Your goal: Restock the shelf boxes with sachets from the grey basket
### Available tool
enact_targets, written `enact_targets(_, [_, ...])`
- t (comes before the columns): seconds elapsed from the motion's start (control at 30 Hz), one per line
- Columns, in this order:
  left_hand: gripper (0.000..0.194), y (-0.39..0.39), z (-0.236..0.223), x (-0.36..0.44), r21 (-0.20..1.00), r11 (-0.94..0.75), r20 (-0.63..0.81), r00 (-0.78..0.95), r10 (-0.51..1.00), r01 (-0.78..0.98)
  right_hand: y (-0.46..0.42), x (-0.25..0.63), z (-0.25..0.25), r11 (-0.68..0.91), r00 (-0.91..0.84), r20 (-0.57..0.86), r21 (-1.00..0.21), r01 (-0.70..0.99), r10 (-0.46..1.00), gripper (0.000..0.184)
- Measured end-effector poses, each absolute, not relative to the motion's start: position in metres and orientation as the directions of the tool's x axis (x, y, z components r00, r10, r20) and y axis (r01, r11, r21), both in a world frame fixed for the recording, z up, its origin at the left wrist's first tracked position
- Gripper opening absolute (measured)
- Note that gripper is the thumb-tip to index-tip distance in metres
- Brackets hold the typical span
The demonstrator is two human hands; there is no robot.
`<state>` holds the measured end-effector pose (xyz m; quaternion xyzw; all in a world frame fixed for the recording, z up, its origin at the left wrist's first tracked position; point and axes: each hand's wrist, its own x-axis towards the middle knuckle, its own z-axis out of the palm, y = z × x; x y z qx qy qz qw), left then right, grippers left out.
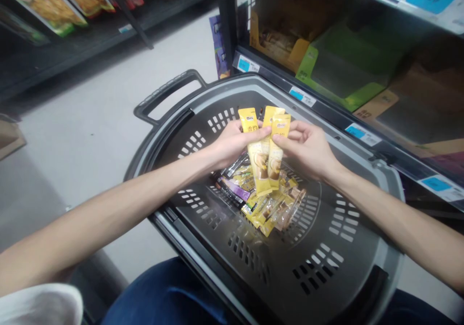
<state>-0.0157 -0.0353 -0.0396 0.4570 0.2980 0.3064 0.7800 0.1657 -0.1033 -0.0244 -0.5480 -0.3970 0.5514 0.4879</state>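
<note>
Over a dark grey shopping basket (366,180), both my hands hold a small bunch of long yellow sachets (266,158). My left hand (232,144) pinches the top of one sachet with thumb and fingers. My right hand (311,148) grips the tops of the other two. The sachets hang down, fanned apart at their tops. Below them, on the basket floor, lies a loose pile of several more packets (261,199), yellow, purple and clear.
The basket rests on my lap above blue trousers (170,296), its handle (166,93) pointing away. A store shelf (326,107) with blue price tags and half-empty cardboard trays stands right beside it. Snack bags (47,1) hang across the pale aisle floor.
</note>
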Motion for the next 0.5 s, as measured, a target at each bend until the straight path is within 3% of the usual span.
enact_targets(0.3, [0.044,-0.0366,-0.0389,-0.0163,0.945,0.274,-0.102,0.634,0.767,-0.179,-0.1036,0.1670,-0.0182,-0.178,0.062,-0.187,-0.976,-0.129,0.980,0.051])
enact_targets(0.5, [0.044,-0.0367,-0.0376,-0.0158,0.954,0.240,-0.087,0.602,0.794,-0.179,-0.1026,0.1673,-0.0176,-0.185,0.046,-0.194,-0.970,-0.158,0.980,0.042])
